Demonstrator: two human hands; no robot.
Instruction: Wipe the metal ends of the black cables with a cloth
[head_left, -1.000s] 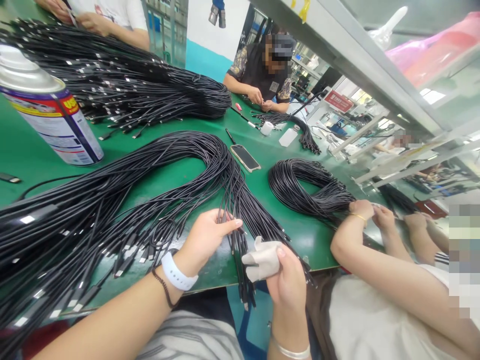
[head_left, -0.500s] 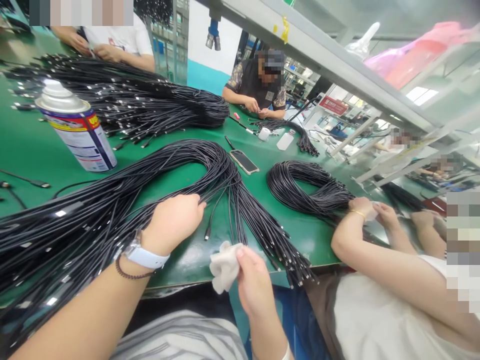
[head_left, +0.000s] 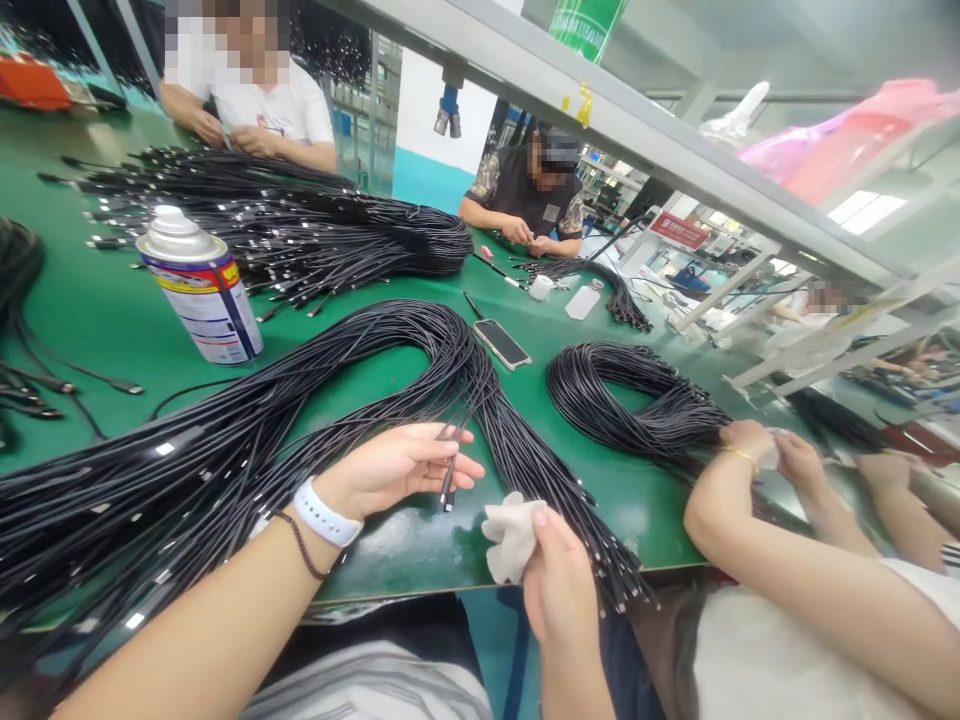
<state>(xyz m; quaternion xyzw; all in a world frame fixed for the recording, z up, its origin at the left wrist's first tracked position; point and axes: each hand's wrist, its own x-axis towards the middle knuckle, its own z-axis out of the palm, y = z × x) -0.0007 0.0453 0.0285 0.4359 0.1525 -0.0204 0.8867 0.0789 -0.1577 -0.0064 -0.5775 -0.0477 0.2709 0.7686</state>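
My left hand (head_left: 412, 462) reaches over a large bundle of black cables (head_left: 420, 325) on the green table. A couple of loose cable ends with plugs (head_left: 448, 492) hang between its thumb and partly stretched fingers. Nearer the table edge, my right hand (head_left: 562, 560) pinches a crumpled white cloth (head_left: 512, 537) between thumb and fingers. The cloth is close to the left hand's fingertips and apart from the plugs. Many plug ends of the bundle fan out just beyond the right hand.
A spray can (head_left: 202, 290) stands at left, before another cable heap (head_left: 300, 220). A phone (head_left: 502, 343) lies behind my bundle. To the right is a cable coil (head_left: 615, 390) beside a co-worker's arm (head_left: 757, 530). Two people sit across the table (head_left: 360, 355).
My left hand has moved right and its fingers have loosened from a closed grip, with cable plugs now showing between them. The view has shifted, and the cloth stays in my right hand.
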